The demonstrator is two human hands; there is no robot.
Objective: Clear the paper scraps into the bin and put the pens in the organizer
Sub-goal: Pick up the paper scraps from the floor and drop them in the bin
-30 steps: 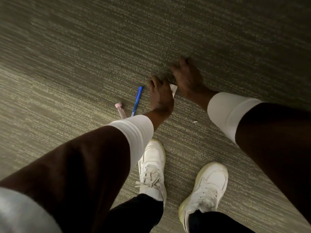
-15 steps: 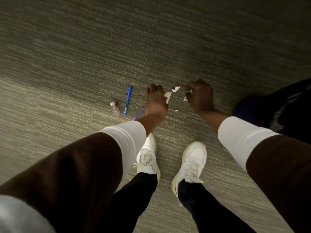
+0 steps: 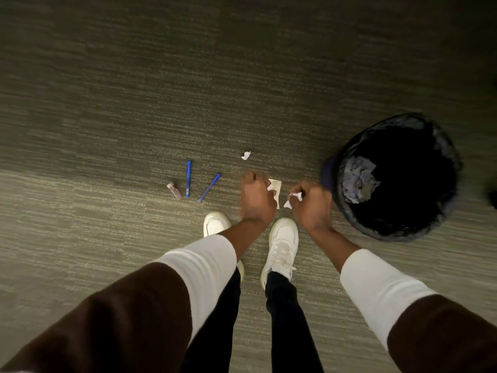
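My left hand [image 3: 256,198] is closed around white paper scraps [image 3: 270,187], above the carpet. My right hand [image 3: 313,204] is also closed, with crumpled scraps [image 3: 291,199] sticking out of its fingers. A flat piece of paper [image 3: 277,185] shows between the two hands. One more scrap [image 3: 245,155] lies on the carpet beyond my left hand. Two blue pens [image 3: 188,179] [image 3: 209,187] lie on the floor to the left. The black bin [image 3: 398,176], lined with a bag and holding crumpled paper, stands just right of my right hand.
A small clear tube with a pink cap [image 3: 174,190] lies left of the pens. My white shoes [image 3: 281,246] stand just below the hands. Grey-green carpet [image 3: 134,103] covers the whole floor. No organizer is in view.
The view has pulled up and back from the floor. Both hands have closed on scraps and risen. The bin has come into view on the right, and a second pen shows.
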